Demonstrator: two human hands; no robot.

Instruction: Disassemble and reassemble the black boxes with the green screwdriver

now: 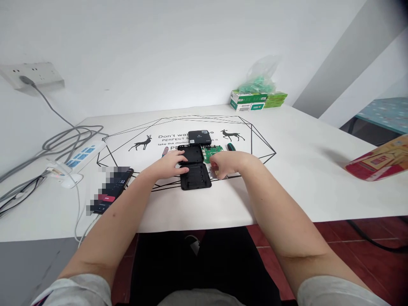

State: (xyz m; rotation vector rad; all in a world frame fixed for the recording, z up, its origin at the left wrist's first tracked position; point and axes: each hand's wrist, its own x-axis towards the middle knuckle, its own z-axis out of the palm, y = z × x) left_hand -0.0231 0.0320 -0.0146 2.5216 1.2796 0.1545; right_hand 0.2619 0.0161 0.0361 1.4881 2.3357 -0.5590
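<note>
Two black plastic case halves lie open on the table, an upper half (193,155) and a lower half (196,177). My left hand (170,165) rests at their left edges, fingers apart, fingertips on the plastic. My right hand (228,163) is closed, its fingers bent down beside the lower half; what they pinch, if anything, is hidden. Under and behind those fingers is a green circuit board (212,152). A small clear item (213,173) lies by the right fingertips, too small to name. Beyond the halves sits a closed black box (199,137).
A green-and-black handle (231,147) lies right of the board, and a pinkish handle (165,151) left of the halves. At left are a phone (116,187), a power strip (86,156) and cables. Green boxes (248,101) stand at the back; a red-yellow packet (379,161) is at right.
</note>
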